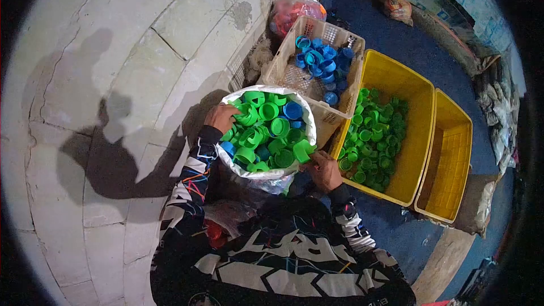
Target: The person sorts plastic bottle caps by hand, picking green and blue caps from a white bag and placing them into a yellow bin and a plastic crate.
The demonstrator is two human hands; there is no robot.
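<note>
A white sack (311,126) stands open in front of me, full of green caps (268,111) with a few blue ones (292,110) among them. My left hand (222,118) is at the sack's left side, its fingers closed round a green cap at the edge of the pile. At the lower right of the sack, my right hand (324,171) has its fingers bent together beside a green cap (303,151) at the rim. The cap seems to be in its fingertips. Part of each hand's grip is hidden.
Behind the sack stands a pale crate (276,63) with blue caps (323,59). To the right, a yellow bin (416,119) holds green caps, and another yellow bin (453,158) is beside it. A block wall (124,51) rises on the left. Red-orange bags lie behind the crate.
</note>
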